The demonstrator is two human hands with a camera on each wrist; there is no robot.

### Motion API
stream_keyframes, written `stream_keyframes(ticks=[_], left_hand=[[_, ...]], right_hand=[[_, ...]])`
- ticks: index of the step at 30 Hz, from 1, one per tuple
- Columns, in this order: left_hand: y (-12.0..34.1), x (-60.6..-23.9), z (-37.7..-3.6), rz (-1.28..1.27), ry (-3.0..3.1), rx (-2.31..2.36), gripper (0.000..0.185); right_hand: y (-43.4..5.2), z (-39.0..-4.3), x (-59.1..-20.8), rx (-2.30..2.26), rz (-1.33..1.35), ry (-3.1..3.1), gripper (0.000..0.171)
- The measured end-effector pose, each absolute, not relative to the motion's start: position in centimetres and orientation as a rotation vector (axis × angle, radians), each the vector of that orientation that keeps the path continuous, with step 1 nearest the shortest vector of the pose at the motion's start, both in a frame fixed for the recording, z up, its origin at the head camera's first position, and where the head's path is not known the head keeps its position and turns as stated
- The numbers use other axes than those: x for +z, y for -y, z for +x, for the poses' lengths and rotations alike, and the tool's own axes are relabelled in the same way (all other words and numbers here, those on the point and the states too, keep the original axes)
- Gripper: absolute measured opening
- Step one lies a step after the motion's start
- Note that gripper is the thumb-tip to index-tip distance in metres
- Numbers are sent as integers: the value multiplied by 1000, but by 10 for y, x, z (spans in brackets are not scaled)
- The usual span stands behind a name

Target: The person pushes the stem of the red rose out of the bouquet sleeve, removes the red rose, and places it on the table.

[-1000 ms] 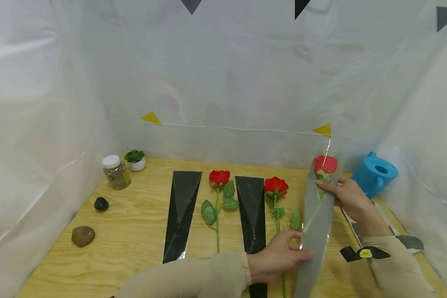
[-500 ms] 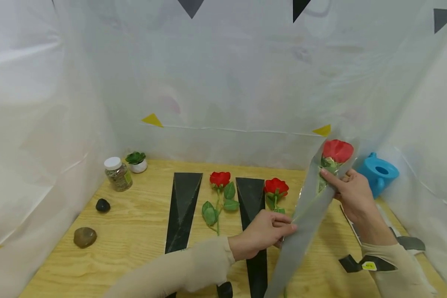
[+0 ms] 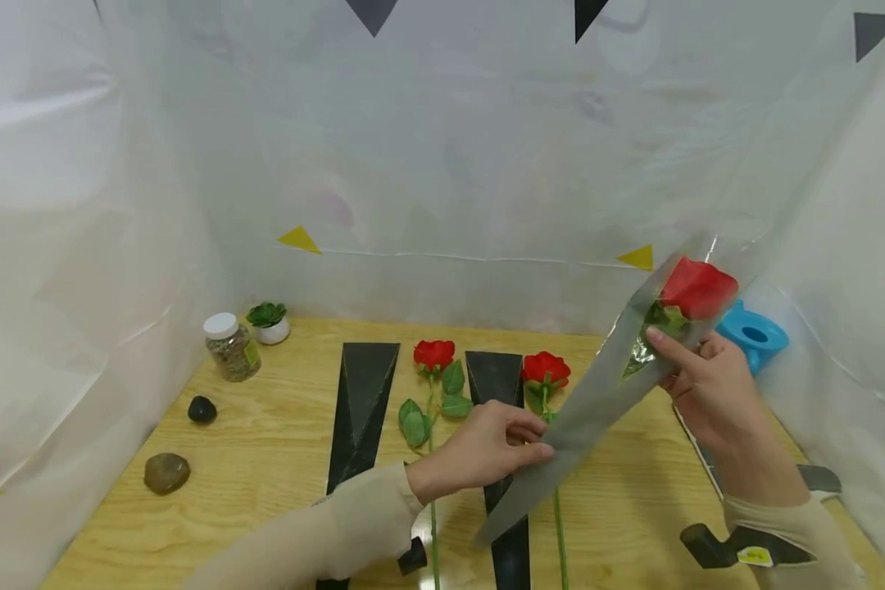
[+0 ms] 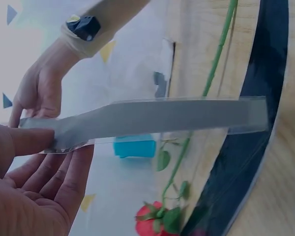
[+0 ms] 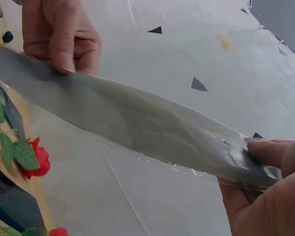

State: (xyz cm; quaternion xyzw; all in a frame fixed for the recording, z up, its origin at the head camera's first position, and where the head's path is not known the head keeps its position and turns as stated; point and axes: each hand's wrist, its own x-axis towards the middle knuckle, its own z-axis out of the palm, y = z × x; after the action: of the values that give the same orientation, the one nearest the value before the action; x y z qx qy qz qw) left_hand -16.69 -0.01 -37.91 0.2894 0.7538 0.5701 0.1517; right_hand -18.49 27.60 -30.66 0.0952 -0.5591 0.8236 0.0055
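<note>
A red rose lies inside a long grey flower sleeve with a clear front, raised over the table and tilted up to the right. My right hand grips the sleeve just below the bloom, thumb on its front. Lower down, my left hand pinches the sleeve's edge between thumb and fingers, as the left wrist view also shows. Beneath, on the table, lie two black flower sleeves, one at left and one in the middle. Beside them are two red roses, one left, one right.
A lidded jar and a small potted succulent stand at the back left. Nearer are a black stone and a brown stone. Behind my right hand sits a blue watering can. White sheeting surrounds the table.
The sleeved rose has risen and tilted, its bloom moving up and right, its lower end swinging left. My left hand has moved left and up along with it.
</note>
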Motion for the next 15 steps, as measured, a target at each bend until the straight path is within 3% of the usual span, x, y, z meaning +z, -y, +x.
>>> stream_keyframes(ticks=[15], left_hand=[[38, -343, -139, 1064, -2448, 1483, 11]], right_hand=[[-225, -147, -294, 2551, 493, 1454, 42]])
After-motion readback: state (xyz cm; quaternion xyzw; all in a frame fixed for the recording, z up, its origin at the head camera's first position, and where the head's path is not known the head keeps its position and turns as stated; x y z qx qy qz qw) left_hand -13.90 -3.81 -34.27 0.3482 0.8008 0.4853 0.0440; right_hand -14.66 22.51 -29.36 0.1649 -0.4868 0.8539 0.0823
